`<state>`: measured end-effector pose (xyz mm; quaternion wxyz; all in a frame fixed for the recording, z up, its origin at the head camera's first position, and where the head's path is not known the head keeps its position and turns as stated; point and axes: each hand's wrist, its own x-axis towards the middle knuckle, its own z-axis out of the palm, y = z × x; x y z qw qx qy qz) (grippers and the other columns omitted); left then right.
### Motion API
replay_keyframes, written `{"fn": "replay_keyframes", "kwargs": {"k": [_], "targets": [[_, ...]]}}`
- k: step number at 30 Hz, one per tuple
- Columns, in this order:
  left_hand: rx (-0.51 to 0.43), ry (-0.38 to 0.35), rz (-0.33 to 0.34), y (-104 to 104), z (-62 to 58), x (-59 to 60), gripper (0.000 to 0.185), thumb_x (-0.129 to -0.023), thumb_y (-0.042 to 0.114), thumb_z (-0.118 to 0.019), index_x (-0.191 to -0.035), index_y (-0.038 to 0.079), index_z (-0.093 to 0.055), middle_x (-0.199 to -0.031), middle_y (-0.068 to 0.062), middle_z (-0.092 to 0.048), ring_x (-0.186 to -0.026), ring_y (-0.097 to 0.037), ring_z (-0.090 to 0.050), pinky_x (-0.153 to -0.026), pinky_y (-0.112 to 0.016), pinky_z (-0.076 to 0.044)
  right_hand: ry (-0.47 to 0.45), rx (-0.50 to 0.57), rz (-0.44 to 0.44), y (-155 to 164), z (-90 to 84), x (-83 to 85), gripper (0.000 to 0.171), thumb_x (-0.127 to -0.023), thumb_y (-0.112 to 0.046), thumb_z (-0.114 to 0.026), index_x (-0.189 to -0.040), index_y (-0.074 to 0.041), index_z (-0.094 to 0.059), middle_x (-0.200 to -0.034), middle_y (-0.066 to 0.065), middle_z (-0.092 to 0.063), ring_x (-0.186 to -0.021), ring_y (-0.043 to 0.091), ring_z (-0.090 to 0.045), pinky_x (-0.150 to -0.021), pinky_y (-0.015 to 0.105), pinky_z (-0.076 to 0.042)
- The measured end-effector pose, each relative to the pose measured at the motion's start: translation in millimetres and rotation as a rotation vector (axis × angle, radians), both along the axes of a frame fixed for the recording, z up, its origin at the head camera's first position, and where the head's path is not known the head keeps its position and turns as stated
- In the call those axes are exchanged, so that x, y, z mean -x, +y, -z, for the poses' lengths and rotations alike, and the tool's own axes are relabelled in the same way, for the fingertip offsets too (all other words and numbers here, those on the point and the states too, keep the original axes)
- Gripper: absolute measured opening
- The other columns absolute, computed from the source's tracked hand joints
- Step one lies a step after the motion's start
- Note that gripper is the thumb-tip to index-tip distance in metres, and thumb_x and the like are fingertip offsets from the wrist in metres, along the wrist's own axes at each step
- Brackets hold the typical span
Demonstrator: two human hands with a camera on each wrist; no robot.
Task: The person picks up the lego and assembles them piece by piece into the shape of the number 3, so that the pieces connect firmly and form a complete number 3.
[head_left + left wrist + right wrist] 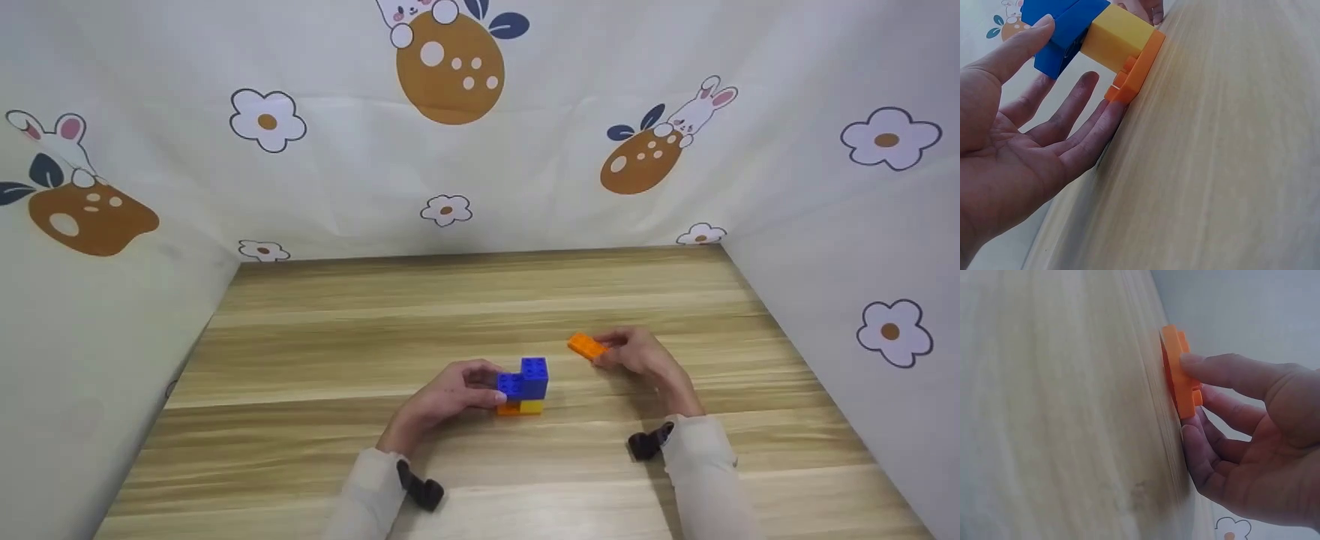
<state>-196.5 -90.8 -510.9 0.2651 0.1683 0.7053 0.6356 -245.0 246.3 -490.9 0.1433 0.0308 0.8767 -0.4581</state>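
Observation:
A small stack of toy building bricks stands on the wooden table. It has blue bricks [535, 382] on top in a step, a yellow brick [532, 407] below them and a flat orange brick [1139, 73] at the base. From the left side my left hand [455, 388] holds this stack, thumb on the blue part and the lowest fingers at the orange base. My right hand [636, 352] pinches a second flat orange brick [585, 346] to the right of and beyond the stack. In the right wrist view, that brick is tilted on edge close to the tabletop, thumb on its side.
The wood-grain table [337, 322] is enclosed at the back and sides by a pale cloth [337, 180] printed with rabbits and flowers. Black wrist cameras [427, 493] are strapped at both sleeves, low over the table.

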Motion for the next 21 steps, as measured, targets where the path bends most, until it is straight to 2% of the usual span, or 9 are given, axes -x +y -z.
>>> {"fn": "replay_keyframes", "kwargs": {"k": [4, 9, 16, 21], "targets": [[0.0, 0.008, -0.005, 0, 1.0, 0.1, 0.048, -0.089, 0.021, -0.077, -0.131, 0.002, -0.06, -0.129, -0.017, -0.066, -0.116, -0.022, -0.064, -0.093, -0.032, -0.057, 0.013, 0.003, -0.019, -1, -5.9, -1.1, 0.048, -0.084, -0.011, -0.075, -0.13, 0.0, -0.064, -0.124, 0.021, -0.067, -0.103, 0.018, -0.062, -0.082, 0.02, -0.049], [-0.006, -0.001, -0.01, 0, -0.3, 0.2, 0.047, -0.089, 0.02, -0.077, -0.13, 0.002, -0.061, -0.128, -0.018, -0.066, -0.113, -0.022, -0.066, -0.092, -0.032, -0.058, 0.028, 0.067, -0.021, -3, -20.3, -4.4, 0.047, -0.088, -0.01, -0.073, -0.132, 0.0, -0.062, -0.126, 0.024, -0.064, -0.096, 0.016, -0.064, -0.079, 0.023, -0.056], [0.015, -0.011, -0.011, -1, -2.5, 0.0, 0.048, -0.089, 0.023, -0.077, -0.13, 0.005, -0.061, -0.128, -0.015, -0.066, -0.114, -0.022, -0.066, -0.093, -0.034, -0.058, 0.145, 0.02, -0.049, -8, -43.1, -12.9, 0.042, -0.09, -0.017, -0.075, -0.128, -0.001, -0.066, -0.123, 0.022, -0.069, -0.104, 0.022, -0.065, -0.081, 0.019, -0.052], [0.023, -0.015, -0.009, -2, -3.6, -0.7, 0.048, -0.089, 0.023, -0.077, -0.131, 0.005, -0.061, -0.128, -0.015, -0.066, -0.114, -0.022, -0.066, -0.094, -0.035, -0.057, 0.197, 0.022, -0.079, -15, -55.8, -20.9, 0.038, -0.09, -0.015, -0.075, -0.125, -0.002, -0.068, -0.12, 0.021, -0.071, -0.101, 0.022, -0.066, -0.08, 0.018, -0.054]]}}
